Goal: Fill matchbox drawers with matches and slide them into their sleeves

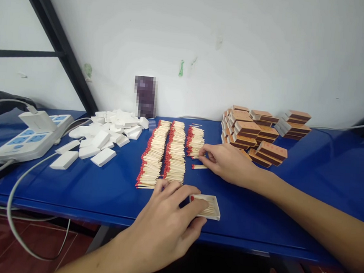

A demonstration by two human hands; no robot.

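Note:
My left hand [165,221] holds a white matchbox tray [216,210] at the table's front edge, with a finger reaching inside over the matches [209,206] lying in it. Thumb and fingertips of my right hand [230,163] are closed at the near end of the shortest row of red-tipped matches [195,138]. A few loose matches [198,167] lie just below those fingertips, partly covered by the hand. Two longer match rows, a left one [153,153] and a middle one [176,150], run side by side toward the wall.
White empty-looking trays [104,136] are heaped at left, near a power strip [32,135] with cables. Brown matchbox sleeves [247,129] are stacked at right. A blurred dark phone-like object [146,96] leans on the wall behind the blue table [102,189].

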